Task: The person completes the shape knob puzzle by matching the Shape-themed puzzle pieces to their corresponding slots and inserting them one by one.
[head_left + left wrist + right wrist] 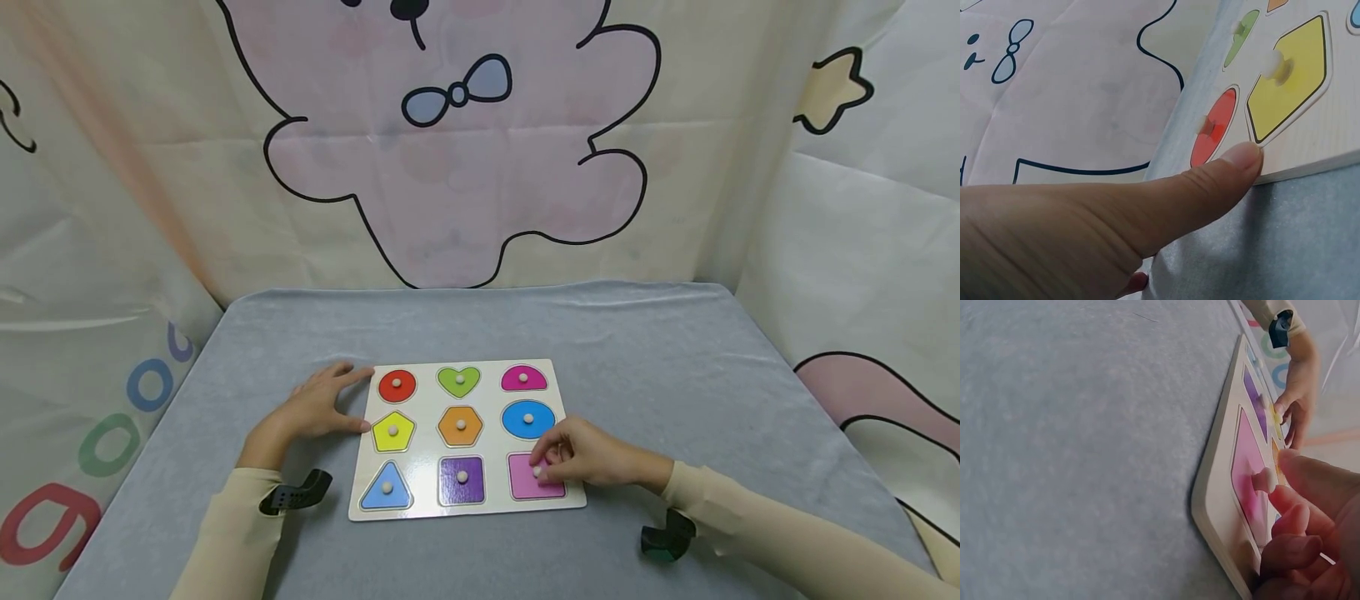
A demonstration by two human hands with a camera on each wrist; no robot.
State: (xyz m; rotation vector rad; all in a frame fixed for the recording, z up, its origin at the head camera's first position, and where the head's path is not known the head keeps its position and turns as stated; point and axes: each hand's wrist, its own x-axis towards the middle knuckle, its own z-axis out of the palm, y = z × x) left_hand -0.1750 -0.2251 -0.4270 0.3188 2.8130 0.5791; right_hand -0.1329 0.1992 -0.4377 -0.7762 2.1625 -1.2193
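A white wooden knob puzzle board (423, 467) lies on the table with its shape pieces lying in place. At its lower right corner is the pink square piece (528, 487), flat in its recess. My right hand (592, 454) curls its thumb and forefinger around that piece's small round knob (1264, 480); a slight gap shows by the thumb in the right wrist view. The left hand (318, 404) rests spread at the board's left edge, its thumb (1210, 184) touching the rim beside the yellow pentagon piece (1297, 75) and its fingers near the red round piece (397, 385).
Grey-blue cloth (637, 350) covers the table around the board. Behind it hangs a printed curtain (450, 183), with pale fabric at both sides. Dark wrist straps (296, 493) sit over the beige sleeves (240, 517).
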